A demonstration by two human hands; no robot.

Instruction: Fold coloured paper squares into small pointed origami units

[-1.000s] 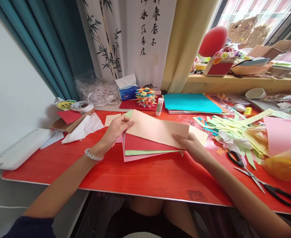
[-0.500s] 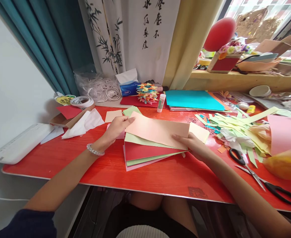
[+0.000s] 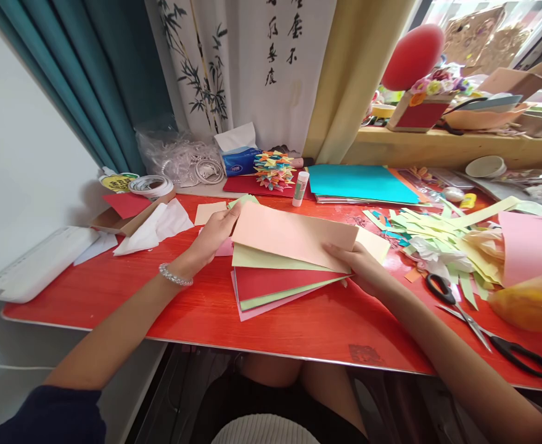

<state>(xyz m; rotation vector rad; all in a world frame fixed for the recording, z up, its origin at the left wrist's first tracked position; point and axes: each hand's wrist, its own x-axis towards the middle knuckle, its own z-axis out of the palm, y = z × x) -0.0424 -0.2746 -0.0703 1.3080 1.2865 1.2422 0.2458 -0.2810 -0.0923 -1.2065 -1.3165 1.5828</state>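
My left hand (image 3: 217, 233), a beaded bracelet at its wrist, pinches the upper left corner of a peach paper sheet (image 3: 289, 234). My right hand (image 3: 356, 262) grips the right end of that sheet, with the thumb on top and the fingers hidden underneath. Fanned out below the peach sheet are a light green sheet (image 3: 271, 258), a red sheet (image 3: 271, 285), another green one and a pink one (image 3: 247, 315); their right ends meet at my right hand. Behind the papers a glue stick (image 3: 300, 189) stands upright on the red table (image 3: 182, 320).
Two pairs of black-handled scissors (image 3: 465, 314) lie at the right, beside a heap of green paper strips (image 3: 430, 231). Blue sheets (image 3: 361, 184) lie at the back, next to a folded paper ball (image 3: 274, 171). A white device (image 3: 37, 262) and a cardboard box (image 3: 132, 216) are at the left.
The peach sheet has moved slightly, its left end upward and leftward and its right end a little to the right. My left hand has shifted slightly up and left. The fanned sheets have shifted slightly right.
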